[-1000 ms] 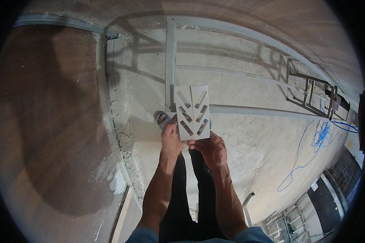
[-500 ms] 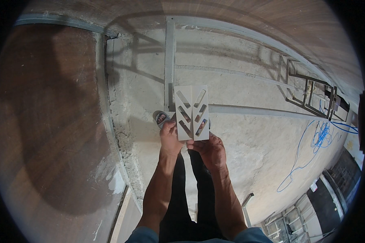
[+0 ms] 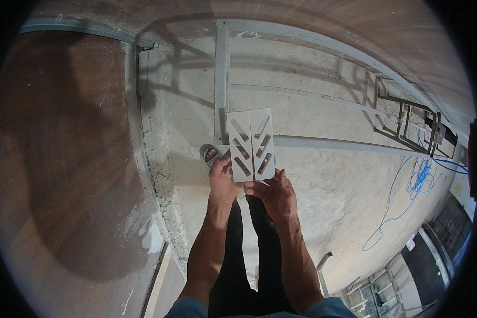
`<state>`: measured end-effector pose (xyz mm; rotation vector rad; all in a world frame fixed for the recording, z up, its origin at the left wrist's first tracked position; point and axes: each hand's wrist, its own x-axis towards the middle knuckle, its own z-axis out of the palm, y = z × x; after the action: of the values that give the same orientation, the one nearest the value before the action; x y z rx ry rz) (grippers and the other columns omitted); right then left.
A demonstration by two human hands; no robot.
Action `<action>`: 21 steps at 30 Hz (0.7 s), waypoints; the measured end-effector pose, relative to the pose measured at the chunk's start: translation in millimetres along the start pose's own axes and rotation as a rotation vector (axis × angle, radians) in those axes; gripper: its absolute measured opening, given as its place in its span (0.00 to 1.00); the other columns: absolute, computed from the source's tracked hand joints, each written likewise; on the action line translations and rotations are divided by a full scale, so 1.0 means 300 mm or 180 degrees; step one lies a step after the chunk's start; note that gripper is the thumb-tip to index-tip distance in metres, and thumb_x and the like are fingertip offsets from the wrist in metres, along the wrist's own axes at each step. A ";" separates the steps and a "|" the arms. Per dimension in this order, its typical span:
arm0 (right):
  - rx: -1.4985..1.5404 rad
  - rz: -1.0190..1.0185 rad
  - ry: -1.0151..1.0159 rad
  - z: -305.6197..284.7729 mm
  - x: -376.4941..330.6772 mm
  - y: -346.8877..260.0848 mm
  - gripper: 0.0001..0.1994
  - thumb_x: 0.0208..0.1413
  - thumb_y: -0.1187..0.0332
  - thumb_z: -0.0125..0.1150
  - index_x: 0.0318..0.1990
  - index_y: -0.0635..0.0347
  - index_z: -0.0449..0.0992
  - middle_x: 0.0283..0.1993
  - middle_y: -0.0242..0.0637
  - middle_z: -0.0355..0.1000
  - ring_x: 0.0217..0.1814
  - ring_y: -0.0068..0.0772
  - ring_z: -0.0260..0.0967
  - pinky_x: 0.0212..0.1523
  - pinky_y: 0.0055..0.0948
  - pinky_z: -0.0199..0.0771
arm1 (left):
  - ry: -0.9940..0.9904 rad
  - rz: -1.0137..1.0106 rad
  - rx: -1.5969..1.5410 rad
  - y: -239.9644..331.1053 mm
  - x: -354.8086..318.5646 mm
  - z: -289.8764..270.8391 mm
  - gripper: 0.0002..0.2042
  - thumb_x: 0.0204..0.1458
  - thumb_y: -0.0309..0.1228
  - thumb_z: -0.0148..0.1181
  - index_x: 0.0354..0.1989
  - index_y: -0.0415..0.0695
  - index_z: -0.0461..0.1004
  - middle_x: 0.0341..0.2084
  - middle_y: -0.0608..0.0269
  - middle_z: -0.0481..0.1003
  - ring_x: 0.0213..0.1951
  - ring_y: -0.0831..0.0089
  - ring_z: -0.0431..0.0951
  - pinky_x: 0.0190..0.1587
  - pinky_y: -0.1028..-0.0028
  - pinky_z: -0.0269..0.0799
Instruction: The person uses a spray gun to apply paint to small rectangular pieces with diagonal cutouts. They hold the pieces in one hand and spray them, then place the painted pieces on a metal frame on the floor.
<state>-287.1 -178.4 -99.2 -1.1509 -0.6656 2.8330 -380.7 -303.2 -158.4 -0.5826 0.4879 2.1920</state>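
Two flat off-white slotted panels point(image 3: 245, 144) stand side by side before me, their slanted cutouts mirroring each other. A thin dark seam runs between them; whether they are joined I cannot tell. My left hand point(image 3: 223, 179) grips the lower left edge, its thumb at the side and its other fingers mostly hidden behind. At the lower right corner my right hand point(image 3: 277, 199) is closed on the right panel point(image 3: 258, 142), fingers curled under the bottom edge and thumb raised beside it. Through the slots, the floor and part of my foot show.
My sandalled foot point(image 3: 211, 153) is on the concrete floor point(image 3: 323, 191). Grey metal bars point(image 3: 323, 144) cross the floor ahead. At the right lie a dark metal frame point(image 3: 405, 140) and tangled blue cord point(image 3: 421, 177). A large brown board point(image 3: 85, 159) fills the left.
The panels have tilted slightly and flattened toward me, and a dark seam between them shows more clearly. My right hand has shifted a little; both hands keep their hold.
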 end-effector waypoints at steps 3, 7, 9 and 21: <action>-0.0028 -0.0100 -0.0091 0.004 -0.004 0.002 0.33 0.68 0.45 0.40 0.62 0.70 0.64 0.53 0.55 0.74 0.53 0.51 0.76 0.53 0.49 0.77 | -0.0065 -0.0052 -0.0007 0.002 -0.001 0.000 0.24 0.55 0.42 0.51 0.55 0.38 0.72 0.51 0.44 0.75 0.52 0.52 0.77 0.52 0.55 0.77; 0.0060 -0.0055 -0.0064 0.008 -0.001 0.006 0.34 0.67 0.42 0.37 0.62 0.68 0.64 0.53 0.54 0.74 0.52 0.51 0.76 0.53 0.50 0.76 | -0.0196 -0.0077 -0.0052 0.005 -0.003 0.022 0.25 0.56 0.43 0.51 0.56 0.38 0.71 0.50 0.45 0.76 0.50 0.52 0.78 0.50 0.56 0.78; 0.0058 -0.0052 -0.0041 0.005 0.002 0.010 0.35 0.67 0.41 0.35 0.62 0.67 0.64 0.53 0.54 0.74 0.52 0.51 0.76 0.53 0.49 0.76 | -0.0183 -0.0037 0.0003 0.005 -0.001 0.034 0.24 0.56 0.43 0.51 0.56 0.38 0.71 0.49 0.46 0.76 0.50 0.53 0.78 0.50 0.56 0.78; 0.0270 -0.0052 -0.0011 -0.010 0.026 0.017 0.31 0.65 0.37 0.32 0.52 0.51 0.72 0.53 0.51 0.74 0.50 0.52 0.77 0.54 0.49 0.76 | 0.0134 0.0219 -0.0084 -0.013 0.008 0.030 0.20 0.59 0.42 0.50 0.49 0.40 0.76 0.45 0.53 0.79 0.49 0.57 0.79 0.54 0.56 0.74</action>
<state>-290.2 -180.5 -108.2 -1.1227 -0.5465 2.8200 -381.3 -294.9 -152.9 -0.6356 0.5086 2.2582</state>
